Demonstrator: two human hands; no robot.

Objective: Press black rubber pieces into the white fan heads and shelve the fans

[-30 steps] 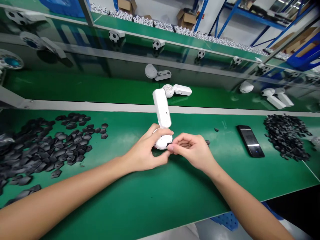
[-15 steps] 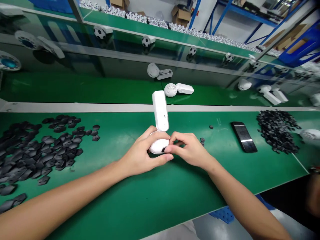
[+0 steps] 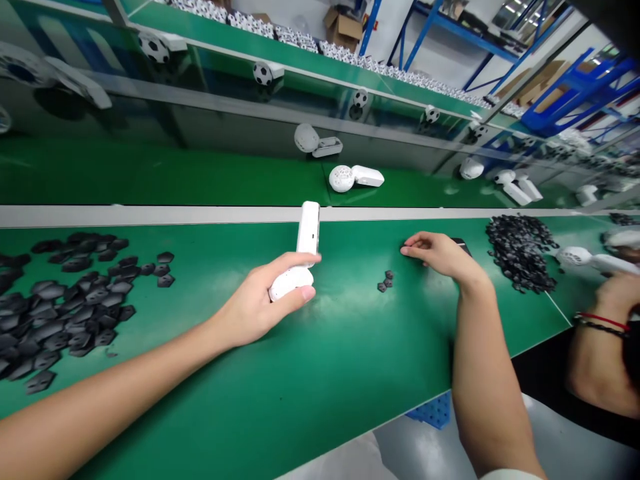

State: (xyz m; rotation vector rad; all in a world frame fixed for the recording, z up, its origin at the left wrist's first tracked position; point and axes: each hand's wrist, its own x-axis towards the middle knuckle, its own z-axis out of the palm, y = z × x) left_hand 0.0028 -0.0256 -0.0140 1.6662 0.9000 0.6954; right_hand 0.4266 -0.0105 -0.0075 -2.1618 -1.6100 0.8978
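Observation:
My left hand (image 3: 260, 297) grips the round end of a white folding device (image 3: 309, 230), whose long flat part points up and away from me. To the right, my right hand (image 3: 440, 253) is over the green table, its thumb and forefinger pinched at a small dark piece (image 3: 404, 247). The black phone (image 3: 461, 245) is partly hidden behind that hand. Between my hands lie a few small black pieces (image 3: 385, 281).
Dark caps (image 3: 75, 300) are heaped at the left, small black pieces (image 3: 520, 250) at the right. White devices (image 3: 356, 177) rest on the strip behind a pale rail (image 3: 200, 215). Another person's braceleted arm (image 3: 600, 333) holds a white device at far right.
My right hand has left the white device and moved right, to near the phone. My left hand has shifted slightly left with the device. The other person's arm has come into view.

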